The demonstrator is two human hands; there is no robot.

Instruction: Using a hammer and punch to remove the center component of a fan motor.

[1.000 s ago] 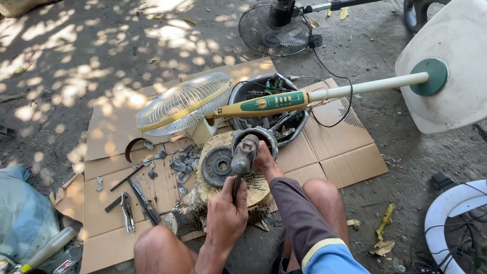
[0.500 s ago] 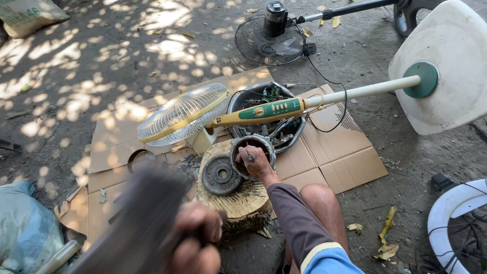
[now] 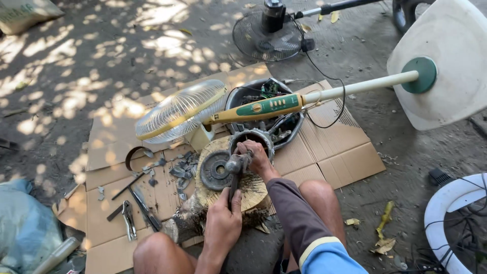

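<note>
Outdoors: bare dirt ground [image 3: 101, 61], dappled tree shade, flattened cardboard [image 3: 335, 152] at ctr, sack [image 3: 25, 12] at 10 o'clock.

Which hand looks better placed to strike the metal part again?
The left hand: it grips the hammer by the handle, head on the metal part. The right hand is steadying that part on the stump.

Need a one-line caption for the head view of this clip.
Seated on cardboard, left hand brings a hammer onto a metal fan part steadied by the right hand on a log stump.
</note>
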